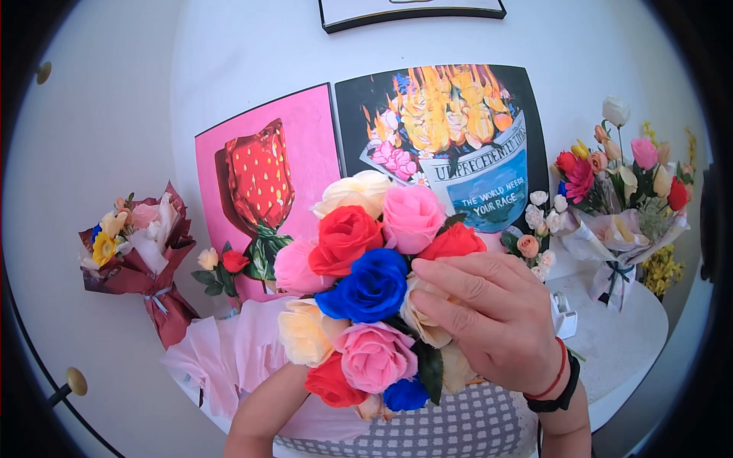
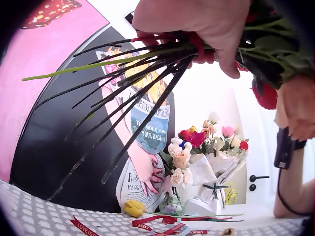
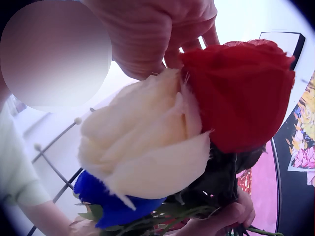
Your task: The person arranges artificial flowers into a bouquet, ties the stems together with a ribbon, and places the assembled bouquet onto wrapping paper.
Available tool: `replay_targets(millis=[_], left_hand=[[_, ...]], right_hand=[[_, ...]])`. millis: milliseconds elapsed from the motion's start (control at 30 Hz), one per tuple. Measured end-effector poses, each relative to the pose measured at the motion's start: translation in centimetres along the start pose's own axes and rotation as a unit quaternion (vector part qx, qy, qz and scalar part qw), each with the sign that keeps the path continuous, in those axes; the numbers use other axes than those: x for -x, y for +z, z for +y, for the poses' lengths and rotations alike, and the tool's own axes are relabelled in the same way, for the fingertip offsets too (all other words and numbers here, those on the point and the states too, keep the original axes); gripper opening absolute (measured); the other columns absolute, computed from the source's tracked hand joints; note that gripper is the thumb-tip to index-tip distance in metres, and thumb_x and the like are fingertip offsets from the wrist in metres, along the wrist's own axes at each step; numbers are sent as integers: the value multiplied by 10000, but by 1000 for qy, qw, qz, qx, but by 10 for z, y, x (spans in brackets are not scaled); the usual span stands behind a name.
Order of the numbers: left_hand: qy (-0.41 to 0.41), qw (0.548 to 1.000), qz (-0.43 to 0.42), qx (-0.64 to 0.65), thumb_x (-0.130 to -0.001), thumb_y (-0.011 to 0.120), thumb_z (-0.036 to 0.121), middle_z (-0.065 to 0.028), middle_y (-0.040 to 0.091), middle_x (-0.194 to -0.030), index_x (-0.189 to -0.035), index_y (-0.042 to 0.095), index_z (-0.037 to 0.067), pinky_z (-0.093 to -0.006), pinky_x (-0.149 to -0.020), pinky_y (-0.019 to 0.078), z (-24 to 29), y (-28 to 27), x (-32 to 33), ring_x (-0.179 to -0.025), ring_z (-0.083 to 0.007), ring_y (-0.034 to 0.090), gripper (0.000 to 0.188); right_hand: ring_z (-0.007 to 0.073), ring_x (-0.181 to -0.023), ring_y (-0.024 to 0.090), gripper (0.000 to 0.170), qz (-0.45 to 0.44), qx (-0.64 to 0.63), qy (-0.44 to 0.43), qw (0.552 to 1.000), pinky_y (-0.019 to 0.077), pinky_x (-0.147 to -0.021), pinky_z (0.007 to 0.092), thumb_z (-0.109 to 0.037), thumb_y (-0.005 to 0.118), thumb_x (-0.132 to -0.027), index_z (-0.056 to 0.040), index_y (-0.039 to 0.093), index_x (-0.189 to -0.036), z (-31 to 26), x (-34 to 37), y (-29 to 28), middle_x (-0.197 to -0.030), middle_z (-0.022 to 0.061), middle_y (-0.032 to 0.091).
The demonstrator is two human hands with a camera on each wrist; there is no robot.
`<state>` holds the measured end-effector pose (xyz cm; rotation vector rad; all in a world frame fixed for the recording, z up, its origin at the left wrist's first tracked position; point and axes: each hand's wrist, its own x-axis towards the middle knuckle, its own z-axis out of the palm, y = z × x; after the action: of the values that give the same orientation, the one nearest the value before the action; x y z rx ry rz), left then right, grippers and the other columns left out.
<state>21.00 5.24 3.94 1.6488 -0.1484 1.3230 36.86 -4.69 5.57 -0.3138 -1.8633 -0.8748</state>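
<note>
A bunch of artificial roses in red, pink, cream and blue fills the middle of the head view, with a blue rose (image 1: 372, 286) at its centre. My left hand (image 2: 197, 22) grips the bundled stems (image 2: 147, 81) just below the blooms; the flowers hide it in the head view. Dark stem ends and one green stem fan out past the fist. On the right side of the bunch, my right hand (image 1: 492, 305) touches the blooms with its fingers extended over a cream rose (image 1: 424, 317). The right wrist view shows that hand above a cream rose (image 3: 145, 140) and a red rose (image 3: 241, 93).
Pink wrapping paper (image 1: 229, 355) lies on the left of the white table (image 1: 634, 336). A wrapped bouquet (image 1: 145, 244) stands left, another (image 1: 622, 198) right. Two paintings, including a pink one (image 1: 305, 153), lean behind. Red ribbons (image 2: 162, 226) and a yellow flower (image 2: 134, 208) lie on the patterned cloth.
</note>
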Motion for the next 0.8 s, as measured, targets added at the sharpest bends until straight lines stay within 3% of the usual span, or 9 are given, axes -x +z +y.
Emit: replay_targets(millis=[400,500,533,600,667,700,800], left_hand=[[10,1000,12,-26,-852,520,107,-39,458,-889,-991,429,63,-276,-715,402,-1,1,-7,-801,-153,468,171],[14,999,16,-32,-850,522,106,-38,457,-884,-987,429,63,-277,-714,401,-4,4,-12,-798,-153,468,171],[17,999,18,-35,-850,523,106,-38,457,-882,-986,430,63,-277,-714,401,8,-14,29,-797,-153,468,171],[22,999,21,-38,-848,525,105,-37,457,-878,-983,430,63,-277,-713,401,5,-11,26,-795,-152,468,170],[24,999,22,-39,-847,527,105,-36,457,-875,-981,430,63,-277,-712,401,5,-10,20,-792,-152,468,170],[24,999,21,-39,-847,528,105,-36,457,-873,-979,430,64,-277,-712,401,5,-10,14,-791,-152,468,170],[25,999,18,-40,-845,531,104,-35,456,-868,-976,430,64,-277,-711,400,4,-7,-1,-788,-151,467,170]], right_hand=[[219,-853,604,204,-28,7,-6,1000,458,-767,349,-108,564,-690,-44,614,-878,3,7,2,-990,93,611],[217,-843,601,230,-66,16,-7,998,445,-755,344,-146,617,-662,-49,617,-870,4,2,-13,-978,87,615],[222,-845,599,259,-86,-19,33,996,437,-742,340,-155,643,-642,-52,619,-878,0,-3,-27,-977,90,615],[227,-846,596,290,-107,-53,72,990,430,-729,336,-165,669,-623,-56,620,-886,2,-7,-36,-977,93,614],[281,-867,592,294,-19,-43,99,994,423,-763,361,-193,657,-662,-27,621,-902,4,-6,-38,-963,130,624],[312,-927,566,315,-27,-39,90,995,408,-798,367,-170,622,-692,-8,601,-962,7,-4,-37,-1040,177,586],[316,-980,540,353,-44,-24,77,996,397,-825,372,-160,602,-709,-9,578,-1027,9,-6,-28,-1127,186,537]])
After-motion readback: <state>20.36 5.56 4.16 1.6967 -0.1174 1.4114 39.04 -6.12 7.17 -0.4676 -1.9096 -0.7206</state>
